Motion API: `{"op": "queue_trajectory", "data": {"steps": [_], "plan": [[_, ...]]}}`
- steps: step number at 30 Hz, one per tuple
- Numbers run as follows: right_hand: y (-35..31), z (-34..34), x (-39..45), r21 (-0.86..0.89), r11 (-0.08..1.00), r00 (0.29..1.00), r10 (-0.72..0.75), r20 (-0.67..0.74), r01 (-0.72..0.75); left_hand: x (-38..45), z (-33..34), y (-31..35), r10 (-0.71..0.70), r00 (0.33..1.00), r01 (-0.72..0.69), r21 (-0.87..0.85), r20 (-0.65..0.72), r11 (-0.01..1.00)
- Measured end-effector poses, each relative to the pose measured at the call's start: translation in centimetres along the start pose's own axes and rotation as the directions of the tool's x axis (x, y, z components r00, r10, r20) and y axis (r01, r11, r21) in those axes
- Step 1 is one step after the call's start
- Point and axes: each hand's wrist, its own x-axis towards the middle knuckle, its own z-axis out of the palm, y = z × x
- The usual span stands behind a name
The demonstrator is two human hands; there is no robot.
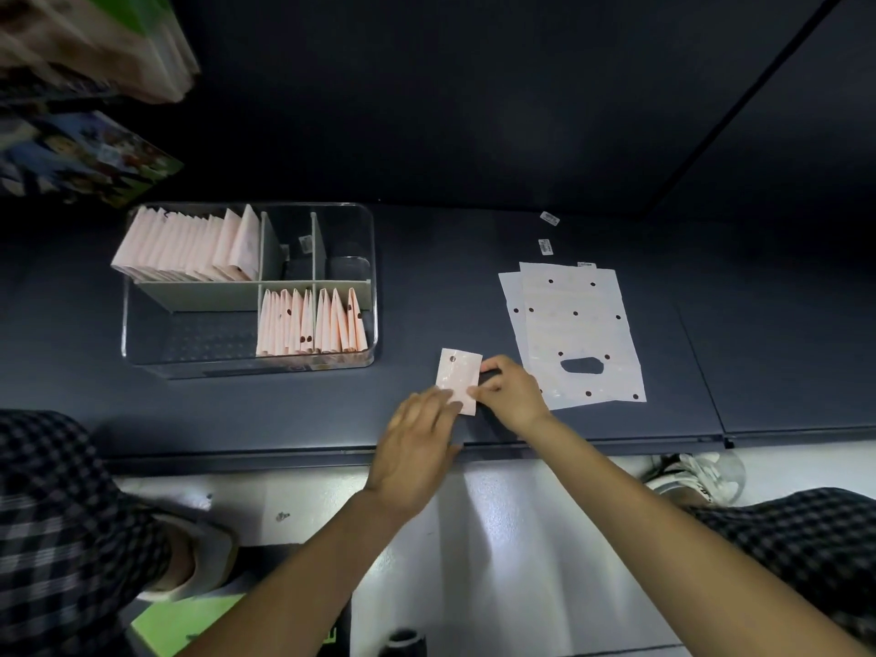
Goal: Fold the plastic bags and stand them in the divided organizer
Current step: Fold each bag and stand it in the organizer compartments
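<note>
We found the folded bag [459, 380] flat on the shelf [294, 410], right of the organizer [369, 277]. The left hand [417, 448] pressed it with straight fingers; the right hand [509, 391] apparently pinched its right edge.

Head camera looks steeply down, close over the shelf [616, 467].

dim scene, glare on the pale floor [497, 538], blurred wide-angle corners, hands slightly soft.
</note>
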Motion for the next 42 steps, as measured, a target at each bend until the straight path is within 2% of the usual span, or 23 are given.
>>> {"op": "queue_trajectory", "data": {"steps": [2,4,6,8,10,12,13,15,17,19,21,23,26,29,31,37,39,42], "plan": [[-0.1,-0.1,0.1,0.000,1.000,1.000,0.012,0.016,-0.012,-0.5,0.8,0.1,0.033,0.988,-0.048,0.096,0.150,0.994],[-0.3,0.0,-0.1,-0.051,0.999,1.000,-0.009,-0.006,0.009,-0.8,1.4,-0.1,0.006,0.964,-0.046,0.145,0.265,0.988],[-0.4,0.2,-0.4,-0.125,0.988,0.985,-0.108,-0.132,0.092,-1.0,1.7,-0.2,0.005,0.954,-0.064,0.187,0.300,0.980],[-0.9,0.4,-0.8,-0.088,0.975,0.955,-0.220,-0.199,0.206,-1.0,1.7,-0.3,0.012,0.947,-0.082,0.205,0.320,0.975],[-1.5,0.8,-0.9,0.046,0.965,0.964,-0.252,-0.084,0.257,-1.1,1.9,-0.4,0.020,0.942,-0.098,0.216,0.336,0.971],[-1.9,1.2,-0.7,0.118,0.965,0.968,-0.244,0.065,0.235,-1.1,2.0,-0.3,0.016,0.938,-0.098,0.220,0.348,0.970],[-2.0,1.3,-0.4,0.108,0.968,0.967,-0.237,0.089,0.227,-1.0,2.1,-0.3,0.010,0.938,-0.091,0.216,0.347,0.972],[-2.1,1.2,0.4,0.035,0.971,0.970,-0.236,0.050,0.235,-0.9,1.9,-0.2,-0.001,0.941,-0.071,0.200,0.338,0.977],[-2.2,0.7,1.3,-0.083,0.963,0.966,-0.257,0.019,0.257,-0.7,1.6,0.0,-0.009,0.951,-0.029,0.119,0.310,0.993],[-2.1,0.4,2.0,-0.195,0.945,0.964,-0.264,0.027,0.264,-0.4,1.0,0.2,-0.055,0.972,0.070,-0.058,0.227,0.996],[-1.9,0.3,2.0,-0.274,0.931,0.970,-0.241,0.031,0.240,0.0,0.4,0.6,-0.198,0.974,0.221,-0.274,0.110,0.936],[-1.6,0.5,1.8,-0.337,0.916,0.974,-0.224,0.020,0.217,0.5,-0.1,0.7,-0.361,0.929,0.361,-0.419,0.082,0.833],[-1.3,0.9,1.0,-0.389,0.902,0.979,-0.204,0.003,0.189,1.7,-0.7,0.3,-0.468,0.862,0.493,-0.535,0.194,0.686],[-0.9,1.3,0.1,-0.398,0.898,0.982,-0.185,0.040,0.186,2.3,-1.2,0.1,-0.473,0.824,0.565,-0.516,0.311,0.644],[-0.6,1.4,-0.5,-0.364,0.907,0.977,-0.204,0.057,0.211,2.2,-1.7,0.2,-0.465,0.817,0.577,-0.493,0.341,0.652],[-1.9,0.1,-2.0,-0.284,0.837,0.884,-0.452,0.121,0.468,3.2,-5.7,-1.9,-0.311,0.923,0.366,-0.270,0.226,0.891],[-3.2,-0.5,-2.3,-0.200,0.879,0.901,-0.414,0.132,0.433,3.8,-7.5,-2.9,-0.266,0.954,0.297,-0.312,0.137,0.902],[-5.6,-0.8,-2.3,0.035,0.957,0.957,-0.290,0.014,0.290,4.3,-9.3,-4.5,-0.307,0.946,0.262,-0.313,-0.104,0.913]]}}
